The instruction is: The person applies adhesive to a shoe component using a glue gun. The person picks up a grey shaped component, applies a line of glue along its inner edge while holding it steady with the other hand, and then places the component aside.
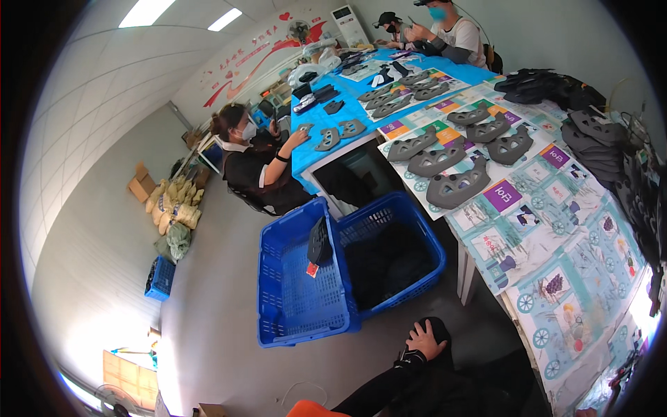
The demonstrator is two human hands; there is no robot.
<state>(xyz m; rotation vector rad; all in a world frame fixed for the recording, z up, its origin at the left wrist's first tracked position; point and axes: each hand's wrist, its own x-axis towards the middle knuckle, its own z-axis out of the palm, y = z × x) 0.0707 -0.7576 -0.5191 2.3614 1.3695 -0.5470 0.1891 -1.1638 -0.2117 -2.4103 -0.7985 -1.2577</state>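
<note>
fingers (420,330) of the left hand (425,342) rest spread on the dark knee (440,326); the right-hand blue crate (403,298) with dark contents (389,258) stands just beyond, so a careless leg swing could shove it askew

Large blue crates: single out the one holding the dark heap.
The right-hand crate: a dark heap covers its bottom, whereas the left-hand crate shows mostly bare blue inside and a dark grey piece.
</note>
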